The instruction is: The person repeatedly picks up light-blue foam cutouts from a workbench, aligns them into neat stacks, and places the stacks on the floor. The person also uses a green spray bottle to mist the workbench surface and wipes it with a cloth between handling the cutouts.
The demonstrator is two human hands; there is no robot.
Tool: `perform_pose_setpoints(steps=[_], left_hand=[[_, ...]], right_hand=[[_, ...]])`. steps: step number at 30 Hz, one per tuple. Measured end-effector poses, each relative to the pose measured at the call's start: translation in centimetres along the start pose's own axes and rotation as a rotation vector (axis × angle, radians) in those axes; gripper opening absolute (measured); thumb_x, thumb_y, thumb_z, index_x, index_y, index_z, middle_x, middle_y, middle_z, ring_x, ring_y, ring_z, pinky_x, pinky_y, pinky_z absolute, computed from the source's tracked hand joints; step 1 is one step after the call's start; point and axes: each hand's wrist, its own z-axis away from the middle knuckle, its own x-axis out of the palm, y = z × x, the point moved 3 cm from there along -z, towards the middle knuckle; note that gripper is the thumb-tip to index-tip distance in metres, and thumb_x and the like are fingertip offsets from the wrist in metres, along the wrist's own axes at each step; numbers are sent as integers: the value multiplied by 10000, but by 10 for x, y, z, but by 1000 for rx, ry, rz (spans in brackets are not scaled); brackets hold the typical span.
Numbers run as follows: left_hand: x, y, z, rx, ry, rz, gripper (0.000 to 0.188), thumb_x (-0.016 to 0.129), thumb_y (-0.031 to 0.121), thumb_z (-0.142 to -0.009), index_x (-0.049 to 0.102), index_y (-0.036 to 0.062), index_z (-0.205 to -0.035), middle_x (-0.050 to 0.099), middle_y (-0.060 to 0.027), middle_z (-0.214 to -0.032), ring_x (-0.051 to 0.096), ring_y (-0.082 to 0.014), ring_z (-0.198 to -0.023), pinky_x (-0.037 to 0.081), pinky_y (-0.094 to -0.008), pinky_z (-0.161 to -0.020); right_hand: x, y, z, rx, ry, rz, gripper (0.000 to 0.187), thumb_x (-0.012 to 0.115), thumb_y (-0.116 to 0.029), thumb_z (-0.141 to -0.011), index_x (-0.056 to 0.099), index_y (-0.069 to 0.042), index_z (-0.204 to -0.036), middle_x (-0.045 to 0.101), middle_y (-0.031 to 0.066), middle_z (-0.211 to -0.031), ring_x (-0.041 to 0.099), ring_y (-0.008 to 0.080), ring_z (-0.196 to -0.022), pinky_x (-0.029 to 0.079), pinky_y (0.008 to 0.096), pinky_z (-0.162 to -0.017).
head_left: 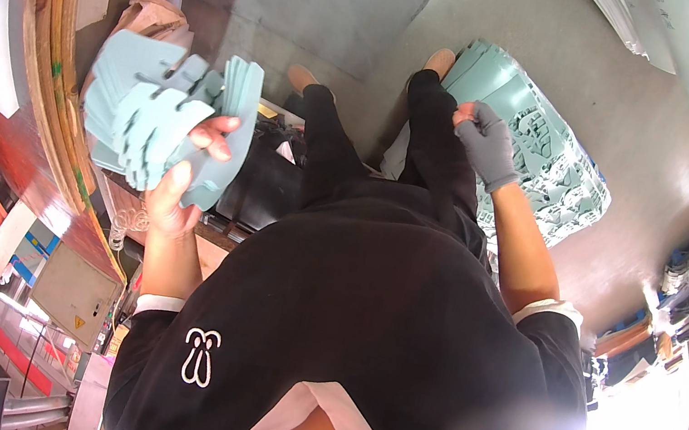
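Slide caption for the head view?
Head view: left hand gripping pale-blue cutouts, gloved right hand above a sheet stack.

Bright light, washed-out glare lower right, floor [638, 221] sheen, dark fisheye rim

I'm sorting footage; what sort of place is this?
Likely a factory workshop: the left hand holds cut green pieces, a stack of cut-up sheets lies nearby, a cabinet bears a warning triangle.

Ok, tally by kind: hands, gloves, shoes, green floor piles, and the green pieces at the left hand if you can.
Hands: 2, left hand, right hand
Gloves: 1, grey glove
Shoes: 2, left shoe, right shoe
Green pile on floor: 1
Total: 6, without the green pieces, which overlap too much to count
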Motion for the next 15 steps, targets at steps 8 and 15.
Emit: perform_pose_setpoints(steps=[8,15], left_hand=[[9,-99,14,-452,412,555,252,537,258,-866,554,9,-895,597,-107,-865,561,-270,-954,401,-393,-939],[-49,-145,68,-734,518,357,165,533,196,-874,563,33,-885,599,-57,-756,606,-188,-706,520,-335,-761]], right_hand=[[-19,-7,-23,-93,-123,207,278,611,-183,-787,578,-5,-998,630,81,-829,595,154,-742,461,272,-704],[-88,-58,-28,-238,-25,301,344,624,-244,-779,580,5,-1012,641,109,-870,609,172,-771,467,284,-723]])
